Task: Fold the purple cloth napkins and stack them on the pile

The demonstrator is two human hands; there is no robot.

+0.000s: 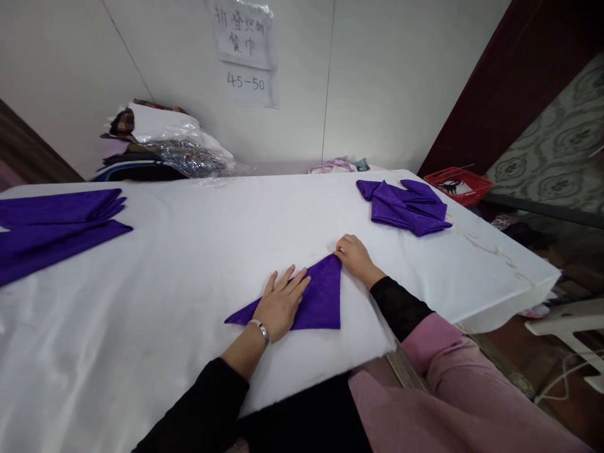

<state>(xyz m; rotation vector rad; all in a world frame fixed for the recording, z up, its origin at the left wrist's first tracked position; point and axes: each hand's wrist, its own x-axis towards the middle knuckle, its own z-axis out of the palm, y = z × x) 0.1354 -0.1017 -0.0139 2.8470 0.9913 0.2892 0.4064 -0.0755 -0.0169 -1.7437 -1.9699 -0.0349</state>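
A purple cloth napkin (323, 299), folded to a triangle, lies on the white tablecloth (202, 264) close to the table's front edge. My left hand (282, 299) rests flat across its middle with the fingers spread, and a metal band circles that wrist. At the upper right corner, my right hand (355, 257) pinches the napkin between thumb and fingers. The napkin's long point reaches out to the left, past my left wrist. Part of the cloth is hidden beneath my left hand.
Folded purple napkins (408, 206) sit at the back right, and more purple cloth (56, 220) lies at the left. Behind the table are a plastic-wrapped fabric pile (174, 138) and a red basket (460, 185). A white stool (570, 327) stands at the right. Handwritten paper (248, 34) hangs on the wall.
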